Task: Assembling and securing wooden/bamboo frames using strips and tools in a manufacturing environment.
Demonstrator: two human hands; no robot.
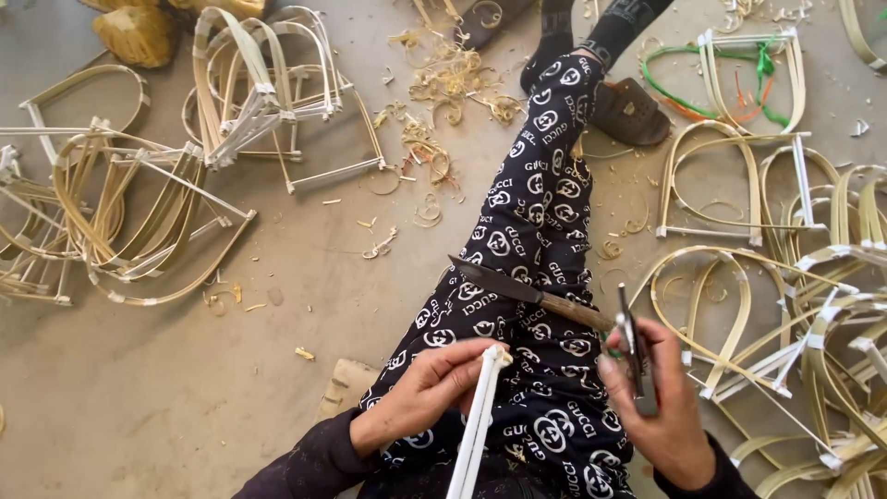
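A floor-level craft workshop for bent cane or bamboo work is shown. A bare concrete floor (166,388) is strewn with curled shavings (443,83), and heaps of bent strip hoops (120,212) are piled to either side (795,277). A long knife (527,294) is laid across the seated worker's patterned trouser leg (536,203).

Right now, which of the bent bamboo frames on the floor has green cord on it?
The bamboo frame at the top right, beyond the sandal. It alone carries green and orange cord; all the other frames show only pale strips.
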